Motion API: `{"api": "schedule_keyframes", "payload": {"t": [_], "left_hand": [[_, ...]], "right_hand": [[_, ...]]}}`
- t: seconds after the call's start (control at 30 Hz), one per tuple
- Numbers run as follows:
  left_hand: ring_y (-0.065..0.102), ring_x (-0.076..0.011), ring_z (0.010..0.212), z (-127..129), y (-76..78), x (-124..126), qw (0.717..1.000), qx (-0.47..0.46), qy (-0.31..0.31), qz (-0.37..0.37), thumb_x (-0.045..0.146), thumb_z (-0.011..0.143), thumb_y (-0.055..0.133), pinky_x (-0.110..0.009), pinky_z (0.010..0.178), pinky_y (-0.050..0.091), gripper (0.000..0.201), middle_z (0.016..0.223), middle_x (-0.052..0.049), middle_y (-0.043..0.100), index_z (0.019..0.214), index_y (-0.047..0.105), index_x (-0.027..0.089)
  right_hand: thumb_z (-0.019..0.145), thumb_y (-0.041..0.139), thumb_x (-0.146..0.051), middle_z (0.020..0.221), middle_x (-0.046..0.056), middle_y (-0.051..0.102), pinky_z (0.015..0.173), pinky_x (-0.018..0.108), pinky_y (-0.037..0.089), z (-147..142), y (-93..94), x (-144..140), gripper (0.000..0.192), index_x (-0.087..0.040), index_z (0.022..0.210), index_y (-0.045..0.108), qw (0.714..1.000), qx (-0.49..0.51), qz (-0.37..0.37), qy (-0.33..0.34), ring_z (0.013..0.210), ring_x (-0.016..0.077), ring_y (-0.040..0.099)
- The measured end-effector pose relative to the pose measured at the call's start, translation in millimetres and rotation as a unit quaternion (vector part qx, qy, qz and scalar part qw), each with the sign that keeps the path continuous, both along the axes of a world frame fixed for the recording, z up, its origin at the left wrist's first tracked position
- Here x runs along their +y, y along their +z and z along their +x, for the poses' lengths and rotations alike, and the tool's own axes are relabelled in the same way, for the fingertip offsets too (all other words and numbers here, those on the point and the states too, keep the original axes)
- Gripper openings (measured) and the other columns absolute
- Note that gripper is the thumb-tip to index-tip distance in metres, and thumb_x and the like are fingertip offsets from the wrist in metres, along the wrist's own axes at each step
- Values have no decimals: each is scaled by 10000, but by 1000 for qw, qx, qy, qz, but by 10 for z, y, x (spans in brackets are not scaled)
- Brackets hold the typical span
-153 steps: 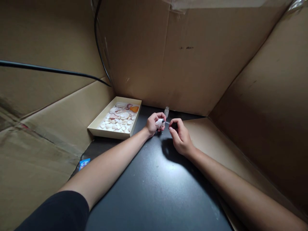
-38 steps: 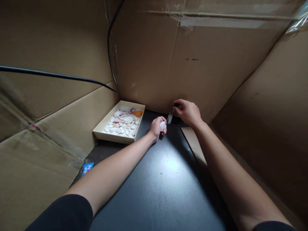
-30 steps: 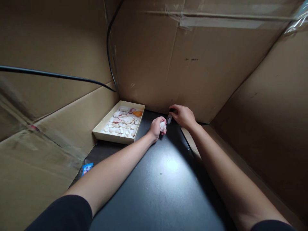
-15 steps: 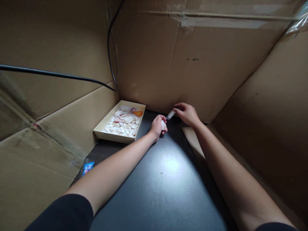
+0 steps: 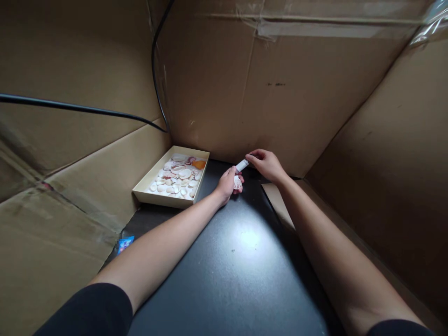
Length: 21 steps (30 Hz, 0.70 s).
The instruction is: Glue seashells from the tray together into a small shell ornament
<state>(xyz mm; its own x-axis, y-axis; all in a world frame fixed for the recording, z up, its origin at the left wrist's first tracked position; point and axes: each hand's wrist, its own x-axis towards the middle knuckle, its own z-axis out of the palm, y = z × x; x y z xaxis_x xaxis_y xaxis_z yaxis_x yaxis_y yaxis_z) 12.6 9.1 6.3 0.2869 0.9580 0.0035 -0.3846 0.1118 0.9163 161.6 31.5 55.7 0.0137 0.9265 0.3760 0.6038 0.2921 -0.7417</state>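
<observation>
My left hand (image 5: 227, 183) is closed around a small white ribbed seashell (image 5: 237, 182), which shows below its thumb. Between my two hands slants a short white tube-like object (image 5: 241, 165); its lower end meets the thumb and forefinger of my left hand. The fingertips of my right hand (image 5: 266, 163) pinch its upper end. Its exact kind is too small to make out. To the left of my hands, a shallow cream box (image 5: 164, 199) holds several pale shells (image 5: 179, 180) and an orange one (image 5: 199, 164).
Cardboard walls (image 5: 224, 84) surround the dark table (image 5: 224, 280) on the left, back and right. A black cable (image 5: 87, 108) crosses at the left. A blue packet (image 5: 125, 243) lies near my left forearm, and a flat cardboard piece (image 5: 278, 203) beside my right forearm.
My right hand has moved slightly left and brought the white tube-like object to my left hand's fingers. The seashell stays in my left hand. The view has shifted a little.
</observation>
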Motion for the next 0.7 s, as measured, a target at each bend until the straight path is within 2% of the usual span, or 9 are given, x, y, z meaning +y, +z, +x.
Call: {"api": "schedule_keyframes", "payload": {"t": [0.2, 0.3, 0.4, 0.57, 0.7], "left_hand": [[457, -78, 302, -8, 11, 11, 1000, -14, 0, -17, 455, 949, 326, -175, 298, 214, 343, 559, 24, 517, 791, 417, 164], [460, -79, 305, -8, 0, 15, 1000, -17, -5, -10, 428, 959, 295, -175, 295, 215, 328, 567, 26, 512, 789, 402, 169], [466, -75, 316, -5, -20, 14, 1000, -12, -2, 7, 392, 954, 335, -167, 293, 216, 262, 585, 40, 502, 831, 409, 174], [493, -67, 355, 0, -47, 14, 999, 21, 3, 48, 266, 904, 469, -150, 293, 239, 105, 639, 65, 499, 896, 390, 196], [484, -52, 360, 3, -41, 11, 998, 34, 21, 53, 221, 868, 534, -137, 305, 250, 160, 656, 79, 475, 908, 380, 205]], "right_hand": [[771, 570, -324, 799, 27, 642, 640, 243, 442, 23, 108, -41, 331, -155, 1040, 663, 998, -2, 14, 67, 678, 116, 543], [755, 577, -287, 894, 42, 664, 709, 256, 450, 12, 154, -60, 303, -158, 1014, 666, 997, -1, 59, 47, 755, 129, 565], [761, 584, -292, 858, 41, 673, 713, 255, 443, -6, 188, -101, 279, -163, 989, 678, 996, -26, 83, 4, 738, 129, 571], [813, 545, -372, 752, 54, 679, 684, 262, 435, -7, 174, -128, 298, -156, 928, 715, 994, -79, 38, -71, 671, 136, 576], [824, 517, -328, 788, 52, 691, 696, 259, 444, 49, 140, -71, 302, -161, 981, 714, 996, -81, -7, -40, 702, 140, 595]]}}
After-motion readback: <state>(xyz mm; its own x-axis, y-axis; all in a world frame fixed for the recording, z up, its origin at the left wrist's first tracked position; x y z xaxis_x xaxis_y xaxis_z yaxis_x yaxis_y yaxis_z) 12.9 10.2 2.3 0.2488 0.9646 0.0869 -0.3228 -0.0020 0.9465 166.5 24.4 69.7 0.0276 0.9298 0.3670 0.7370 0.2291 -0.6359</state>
